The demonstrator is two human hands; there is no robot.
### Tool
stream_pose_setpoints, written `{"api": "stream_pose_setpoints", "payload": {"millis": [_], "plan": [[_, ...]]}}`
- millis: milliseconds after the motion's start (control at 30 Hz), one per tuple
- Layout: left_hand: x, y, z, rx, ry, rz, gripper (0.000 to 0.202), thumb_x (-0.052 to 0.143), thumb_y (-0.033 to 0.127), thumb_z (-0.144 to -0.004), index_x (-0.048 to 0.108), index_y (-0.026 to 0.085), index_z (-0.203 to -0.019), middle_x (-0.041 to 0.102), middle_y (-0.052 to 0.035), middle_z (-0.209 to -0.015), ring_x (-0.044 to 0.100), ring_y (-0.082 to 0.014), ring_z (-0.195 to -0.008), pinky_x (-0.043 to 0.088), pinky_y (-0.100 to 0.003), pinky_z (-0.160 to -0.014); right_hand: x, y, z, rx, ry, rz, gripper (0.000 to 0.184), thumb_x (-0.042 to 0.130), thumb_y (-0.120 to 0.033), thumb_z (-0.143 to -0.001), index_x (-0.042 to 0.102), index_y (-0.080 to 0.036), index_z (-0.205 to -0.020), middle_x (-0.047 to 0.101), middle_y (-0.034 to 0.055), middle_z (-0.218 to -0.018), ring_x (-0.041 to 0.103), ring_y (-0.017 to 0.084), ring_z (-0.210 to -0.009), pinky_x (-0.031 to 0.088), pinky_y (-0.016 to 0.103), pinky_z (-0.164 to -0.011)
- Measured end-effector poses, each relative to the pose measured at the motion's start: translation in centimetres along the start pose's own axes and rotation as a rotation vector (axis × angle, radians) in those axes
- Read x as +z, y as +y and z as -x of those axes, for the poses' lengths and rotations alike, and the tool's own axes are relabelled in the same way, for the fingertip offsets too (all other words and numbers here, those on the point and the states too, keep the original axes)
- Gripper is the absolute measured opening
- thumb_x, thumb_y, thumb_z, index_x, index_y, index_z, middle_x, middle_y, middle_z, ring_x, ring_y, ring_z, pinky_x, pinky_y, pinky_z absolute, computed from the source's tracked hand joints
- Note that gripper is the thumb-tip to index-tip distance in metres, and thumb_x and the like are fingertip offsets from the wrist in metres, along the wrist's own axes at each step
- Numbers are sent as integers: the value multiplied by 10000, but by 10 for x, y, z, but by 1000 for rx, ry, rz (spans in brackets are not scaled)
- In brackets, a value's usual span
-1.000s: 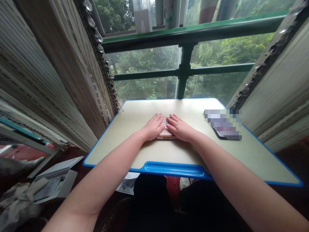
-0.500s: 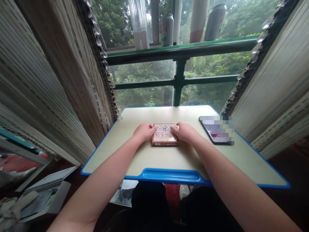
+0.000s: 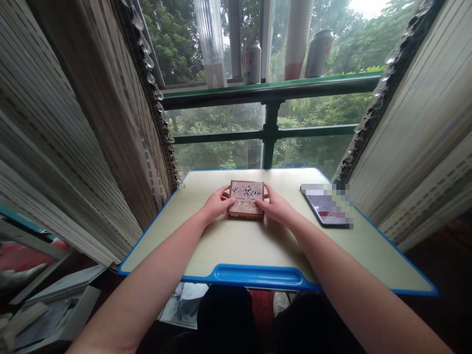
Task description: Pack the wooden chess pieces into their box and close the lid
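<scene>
A flat, brown-edged Chinese chess box [image 3: 246,192] is between my two hands over the middle of the small table [image 3: 236,246]. Its printed lid faces up, with large dark characters on it. My left hand [image 3: 217,202] grips the left side, thumb on the lid and fingers along the edge. On the opposite side my right hand [image 3: 275,204] holds it the same way. The fingertips under or behind the box are partly hidden. Whether the box rests on the tabletop or is slightly raised, I cannot tell.
A phone [image 3: 326,209], partly blurred out, lies on the table's right side. Blue trim with a shallow tray [image 3: 258,276] runs along the near edge. Cans [image 3: 251,63] and stacked cups [image 3: 297,39] stand on the sill behind a green railing [image 3: 271,91]. Curtains hang at both sides.
The box has shifted a little away from me or upward, and its lid shows more fully. My thumbs have slid nearer its front corners. The camera view has tilted slightly up.
</scene>
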State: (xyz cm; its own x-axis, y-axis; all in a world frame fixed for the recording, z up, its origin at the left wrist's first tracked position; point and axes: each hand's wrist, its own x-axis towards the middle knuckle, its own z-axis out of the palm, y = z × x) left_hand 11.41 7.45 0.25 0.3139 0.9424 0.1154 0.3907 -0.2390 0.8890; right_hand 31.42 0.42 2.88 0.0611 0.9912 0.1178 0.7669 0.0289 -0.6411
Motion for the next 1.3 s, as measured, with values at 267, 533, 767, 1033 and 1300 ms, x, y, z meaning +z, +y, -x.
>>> {"api": "stream_pose_setpoints", "payload": {"millis": [267, 533, 767, 1033, 1300], "plan": [[2, -6, -2, 26, -54, -71, 399, 619, 280, -718, 638, 127, -1087, 677, -91, -1060, 624, -212, -926, 493, -317, -841, 6, 0, -5, -9, -54, 28, 416, 511, -294, -793, 540, -157, -1185, 662, 102, -1070, 612, 214, -926, 453, 301, -815], [3, -3, -2, -31, -33, 12, 338, 603, 277, -737, 664, 103, -1022, 704, -97, -968, 643, -197, -782, 516, -285, -670, 5, 0, -4, 10, -62, 18, 388, 498, -292, -811, 561, -212, -1185, 693, 55, -968, 630, 191, -829, 459, 258, -733], [3, -11, -10, 44, 14, -280, 368, 543, 358, -784, 661, 155, -1068, 696, -76, -1033, 642, -217, -870, 493, -301, -808, 9, 4, -12, 11, -27, 121, 416, 473, -330, -824, 549, -171, -1200, 685, 92, -955, 617, 213, -830, 452, 281, -753], [5, -6, -11, 90, 35, -452, 375, 499, 320, -804, 634, 167, -1119, 650, -95, -1136, 591, -258, -1039, 445, -326, -910, 6, -3, -9, 54, -36, 215, 416, 436, -348, -840, 578, -167, -1187, 650, 142, -1047, 589, 251, -985, 436, 305, -843], [10, -11, -13, -13, 105, -278, 755, 593, 282, -766, 250, 166, -1428, 605, -123, -1181, 638, -200, -927, 469, -301, -844, 10, -4, -14, 58, -70, 286, 458, 403, -369, -849, 561, -135, -1210, 629, 184, -1102, 585, 286, -1011, 438, 348, -851]]}}
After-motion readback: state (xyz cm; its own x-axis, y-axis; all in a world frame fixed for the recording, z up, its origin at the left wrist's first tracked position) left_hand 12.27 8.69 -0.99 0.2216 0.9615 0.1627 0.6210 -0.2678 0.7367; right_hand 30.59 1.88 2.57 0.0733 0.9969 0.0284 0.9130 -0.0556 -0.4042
